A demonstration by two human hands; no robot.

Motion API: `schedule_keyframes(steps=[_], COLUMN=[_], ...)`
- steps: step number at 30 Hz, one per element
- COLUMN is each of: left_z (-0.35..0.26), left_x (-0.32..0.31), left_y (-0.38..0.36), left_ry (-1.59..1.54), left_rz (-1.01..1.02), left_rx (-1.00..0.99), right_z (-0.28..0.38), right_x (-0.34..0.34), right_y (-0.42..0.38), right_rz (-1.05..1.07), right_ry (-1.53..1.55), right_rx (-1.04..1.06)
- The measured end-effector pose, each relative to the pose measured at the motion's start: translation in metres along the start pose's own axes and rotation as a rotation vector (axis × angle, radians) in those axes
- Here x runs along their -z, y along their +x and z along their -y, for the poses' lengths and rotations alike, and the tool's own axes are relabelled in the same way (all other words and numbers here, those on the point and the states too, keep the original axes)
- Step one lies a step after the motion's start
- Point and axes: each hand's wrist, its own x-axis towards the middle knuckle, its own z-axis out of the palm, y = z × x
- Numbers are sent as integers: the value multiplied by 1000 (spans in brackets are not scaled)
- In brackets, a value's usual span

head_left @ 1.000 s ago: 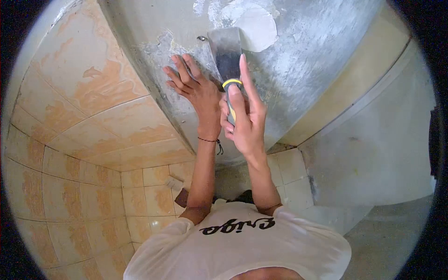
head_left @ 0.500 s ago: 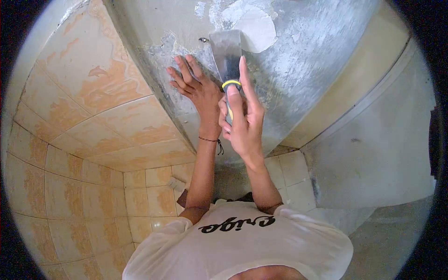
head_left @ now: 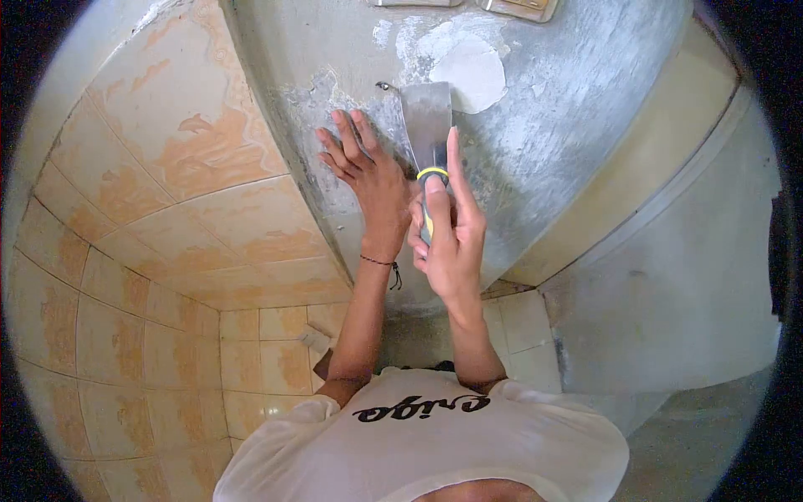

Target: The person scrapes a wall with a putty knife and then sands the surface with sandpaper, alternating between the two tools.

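In my right hand (head_left: 452, 243) is a putty knife (head_left: 428, 125), its dark handle ringed in yellow and my index finger stretched along the blade's side. The blade's broad end lies over the grey wall surface (head_left: 552, 117), just left of a smooth white round patch (head_left: 470, 77). My left hand (head_left: 368, 180) rests on that surface with fingers spread, to the left of the knife. A dark cord bracelet (head_left: 378, 261) circles its wrist. Beyond the left fingertips, near the blade's corner, a small dark hook or nail (head_left: 385, 85) sticks out.
Orange-and-cream tiles (head_left: 176, 151) cover the left side, meeting the grey surface along a straight edge. A pale band (head_left: 619, 192) borders it at right, beside a large grey panel (head_left: 661, 259). Two flat rectangular fixtures show at the top, one of them a framed box (head_left: 523, 7).
The view has tilted upward, bringing the fixtures at the top into sight. Against the wall, the putty knife has shifted slightly down and right; my left hand stays in place.
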Motion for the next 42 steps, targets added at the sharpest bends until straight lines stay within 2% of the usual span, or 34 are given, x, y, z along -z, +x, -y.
schedule_keyframes(steps=[4,12,14,17,24,27,32,34,36,38,39,42], left_z=[4,2,6,-1,4,7,5,2,4,13,10,4], left_x=[-1,4,-3,7,-2,-4,-1,6,1,-9,-5,4], left_y=[-1,1,-1,1,0,0,-1,0,2,-4,-4,2], left_ry=[42,-23,45,-40,8,45,12,-25,-66,125,127,-55], left_rz=[16,52,36,40,0,1,10,13,9,33,38,16], left_rx=[-9,-23,-17,-23,-17,-26,-29,-31,-22,-22,-22,-24], right_z=[10,11,8,-2,-6,-6,-7,0,1,-1,-4,-8], right_x=[1,8,5,11,-1,6,1,8,5,-5,-3,6], right_y=[-1,3,2,1,10,2,4,2,7,10,8,3], right_rz=[4,34,33,17,-26,1,-11,-14,9,-42,-39,-16], right_ry=[-81,-38,14,0,-73,-127,-65,-156,-115,-43,-88,-171], right_rx=[-58,-90,-60,-34,103,13,72,-26,-16,32,48,39])
